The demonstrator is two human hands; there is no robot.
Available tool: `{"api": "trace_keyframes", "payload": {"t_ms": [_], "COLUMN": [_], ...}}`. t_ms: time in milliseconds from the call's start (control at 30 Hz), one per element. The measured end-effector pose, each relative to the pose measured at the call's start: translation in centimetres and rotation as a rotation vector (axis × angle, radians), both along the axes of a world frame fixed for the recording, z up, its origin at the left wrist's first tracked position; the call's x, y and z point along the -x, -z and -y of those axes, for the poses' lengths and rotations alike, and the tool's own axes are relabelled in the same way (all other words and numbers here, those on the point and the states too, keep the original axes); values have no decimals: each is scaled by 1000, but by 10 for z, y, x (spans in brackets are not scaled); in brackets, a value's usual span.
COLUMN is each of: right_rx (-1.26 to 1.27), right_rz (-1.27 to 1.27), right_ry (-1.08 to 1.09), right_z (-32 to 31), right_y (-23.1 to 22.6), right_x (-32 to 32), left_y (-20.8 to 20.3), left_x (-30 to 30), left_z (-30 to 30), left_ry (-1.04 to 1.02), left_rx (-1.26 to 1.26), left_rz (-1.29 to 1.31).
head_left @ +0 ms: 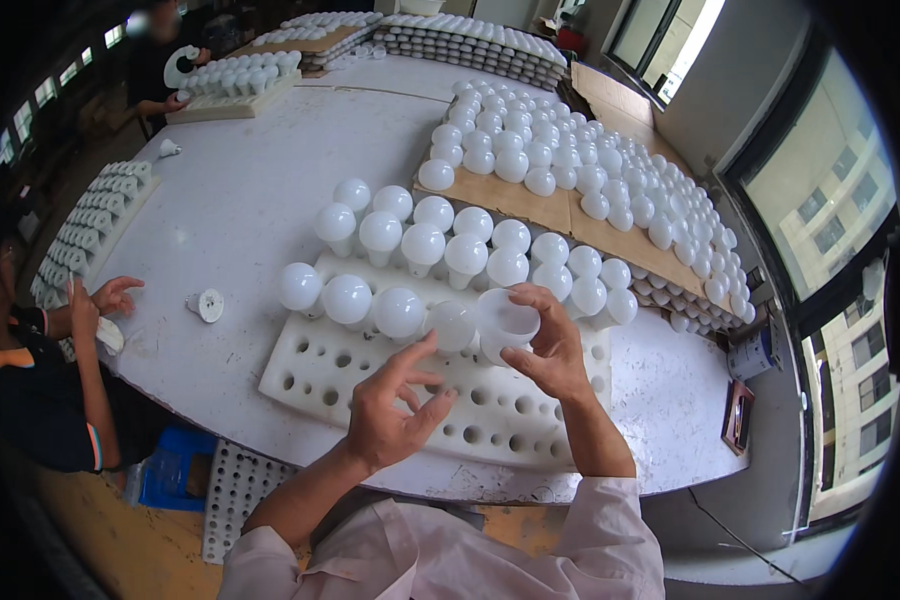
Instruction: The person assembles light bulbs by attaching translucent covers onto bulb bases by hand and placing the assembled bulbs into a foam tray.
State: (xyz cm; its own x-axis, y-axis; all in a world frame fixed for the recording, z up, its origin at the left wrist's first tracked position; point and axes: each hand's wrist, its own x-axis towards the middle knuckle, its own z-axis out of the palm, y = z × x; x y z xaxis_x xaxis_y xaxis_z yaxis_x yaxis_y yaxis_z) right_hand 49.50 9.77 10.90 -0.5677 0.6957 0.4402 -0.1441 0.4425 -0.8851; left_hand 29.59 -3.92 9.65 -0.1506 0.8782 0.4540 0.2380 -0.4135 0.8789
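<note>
My right hand (552, 350) grips a translucent white bulb cover (500, 328) by its side, between thumb and fingers; it looks hollow, its open rim tilted up. To its left, my left hand (398, 400) hangs over the foam board with spread fingers and nothing in it. The thick white foam board (305, 352) has rows of round holes, bare in the near rows. Behind them stand several white light bulbs (398, 312), domes up. A paler bulb or cover (451, 325) stands right beside the held cover, just past my left fingertips.
Stacked layers of bulbs on cardboard (530, 203) fill the right back. A co-worker (45, 390) sits at the left by a tray of bulb bases (90, 225); another person (155, 85) is at the far left. A loose bulb base (208, 306) lies on the table (235, 190).
</note>
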Motion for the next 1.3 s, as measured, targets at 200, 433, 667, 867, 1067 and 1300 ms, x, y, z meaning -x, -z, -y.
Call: {"api": "trace_keyframes", "payload": {"t_ms": [200, 433, 667, 867, 1067, 1300], "right_rx": [-241, -339, -316, -175, -73, -276], "right_rz": [284, 370, 401, 296, 178, 245], "right_ry": [83, 184, 190, 116, 83, 134], "right_z": [31, 38, 39, 38, 34, 27], "right_y": [4, 12, 16, 26, 26, 23], "right_x": [16, 21, 23, 24, 21, 26], "left_y": [0, 19, 25, 29, 23, 15], "left_x": [-11, -4, 6, 9, 6, 20], "left_z": [-24, -22, -22, -22, -11, -8], "left_ry": [14, 182, 269, 315, 213, 133], "left_rx": [106, 244, 310, 324, 322, 228], "left_rz": [64, 303, 314, 411, 524, 265]}}
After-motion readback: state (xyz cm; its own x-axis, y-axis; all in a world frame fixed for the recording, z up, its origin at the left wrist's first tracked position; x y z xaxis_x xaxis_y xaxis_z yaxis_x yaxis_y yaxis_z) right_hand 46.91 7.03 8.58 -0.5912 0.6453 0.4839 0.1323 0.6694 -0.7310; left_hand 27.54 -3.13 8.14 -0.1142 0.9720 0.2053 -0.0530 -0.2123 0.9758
